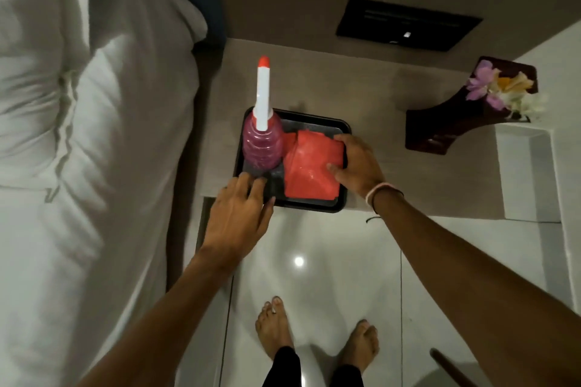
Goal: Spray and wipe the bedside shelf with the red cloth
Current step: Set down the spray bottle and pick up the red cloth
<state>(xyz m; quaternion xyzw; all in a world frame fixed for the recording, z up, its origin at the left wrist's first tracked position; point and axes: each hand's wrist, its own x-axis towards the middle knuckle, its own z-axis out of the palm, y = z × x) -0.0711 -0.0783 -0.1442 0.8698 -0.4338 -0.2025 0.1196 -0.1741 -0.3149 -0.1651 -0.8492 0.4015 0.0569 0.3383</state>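
Observation:
A black tray [317,120] sits on the beige bedside shelf [361,97]. On the tray's left stands a pink spray bottle [262,148] with a white and red nozzle. A folded red cloth [309,166] lies on the tray's right side. My right hand [358,163] rests on the cloth's right edge, with fingers and thumb closing on it. My left hand [239,214] lies spread over the tray's front left corner, its fingertips near the bottle's base, holding nothing.
A white bed [78,135] runs along the left. A dark wooden vase with flowers [471,107] stands on the shelf's right end, next to a white wall niche [528,173]. A black switch panel [405,25] is on the wall behind. Glossy tiles and my bare feet are below.

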